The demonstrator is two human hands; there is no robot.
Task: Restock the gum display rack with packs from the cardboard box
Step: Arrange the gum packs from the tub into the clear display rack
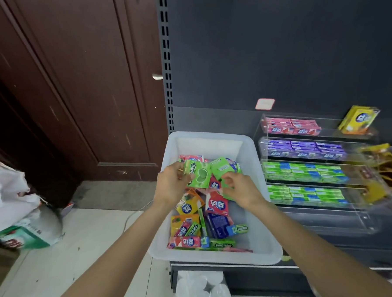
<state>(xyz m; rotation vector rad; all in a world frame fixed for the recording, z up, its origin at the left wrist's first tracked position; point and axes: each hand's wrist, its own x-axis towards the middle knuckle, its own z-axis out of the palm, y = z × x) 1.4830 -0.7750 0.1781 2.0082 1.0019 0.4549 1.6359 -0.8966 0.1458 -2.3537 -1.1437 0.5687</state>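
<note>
A white plastic bin on the shelf holds several loose gum packs in green, orange, red and blue. My left hand grips a green Doublemint pack above the bin. My right hand pinches another green pack just beside it. A second green pack shows behind my hands. To the right stands the clear acrylic gum display rack, with tiers of pink, purple and green gum packs.
A yellow gum pack leans at the rack's top right, and yellow packets sit blurred at the far right. A dark wooden door is on the left, with white bags on the floor. Clear wrapped items lie below the shelf.
</note>
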